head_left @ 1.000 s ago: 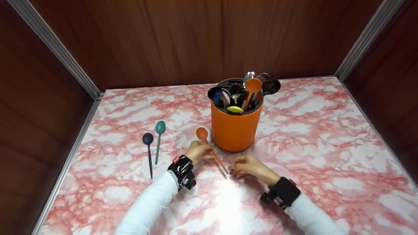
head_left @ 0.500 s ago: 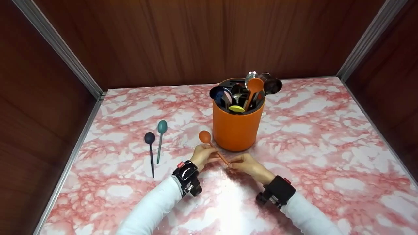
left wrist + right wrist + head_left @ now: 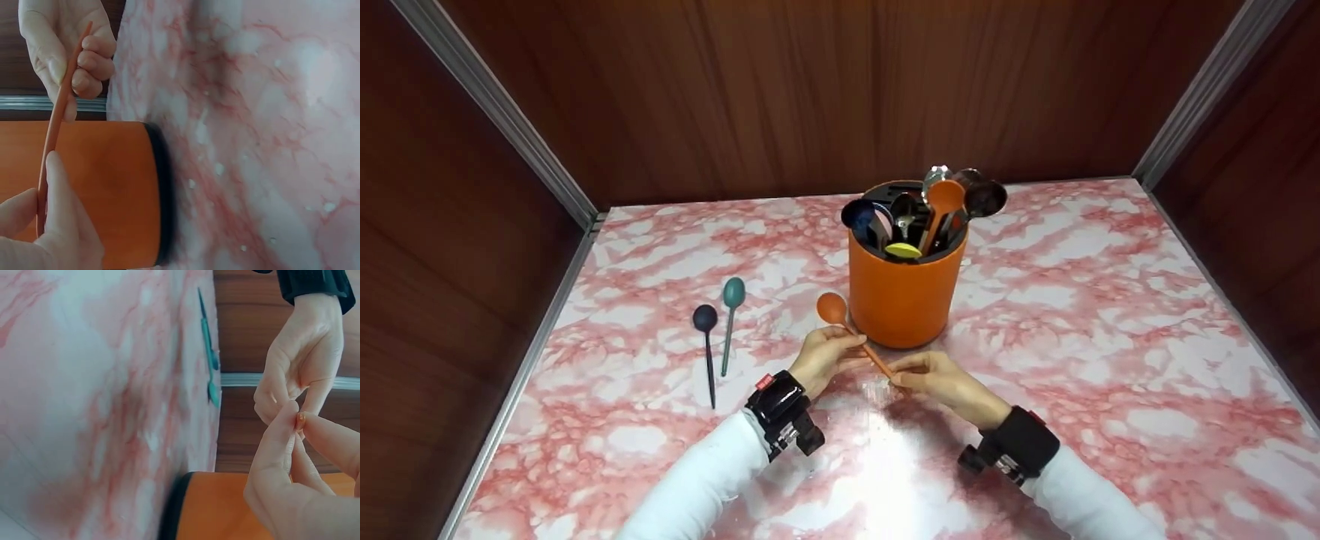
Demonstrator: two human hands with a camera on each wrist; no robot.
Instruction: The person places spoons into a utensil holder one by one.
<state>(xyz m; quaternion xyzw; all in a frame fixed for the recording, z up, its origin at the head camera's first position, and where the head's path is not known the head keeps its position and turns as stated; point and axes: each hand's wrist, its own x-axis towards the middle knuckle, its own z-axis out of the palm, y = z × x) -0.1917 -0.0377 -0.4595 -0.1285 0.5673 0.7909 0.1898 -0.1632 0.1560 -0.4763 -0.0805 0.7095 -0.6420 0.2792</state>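
Observation:
An orange spoon [image 3: 832, 308] is held slantwise just in front of the orange utensil holder [image 3: 904, 304], bowl toward the upper left. My left hand [image 3: 823, 360] pinches its handle below the bowl. At the handle's lower end, my right hand [image 3: 949, 384] pinches it between thumb and fingers. The left wrist view has the spoon handle [image 3: 54, 126] spanning between both hands, with the holder behind. Only the handle's small end [image 3: 301, 421] shows between the right fingertips in the right wrist view.
A dark spoon [image 3: 705, 319] and a teal spoon [image 3: 734, 292] lie side by side on the marbled tabletop [image 3: 1080, 322], left of the hands. Several utensils stand in the holder, including an orange spoon [image 3: 945, 199] and a dark ladle [image 3: 985, 199]. Wooden walls [image 3: 780, 97] enclose the table.
One second ago my right hand was apart from the spoon's handle; it has since taken hold of the handle end. My left hand and the spoon have shifted slightly right.

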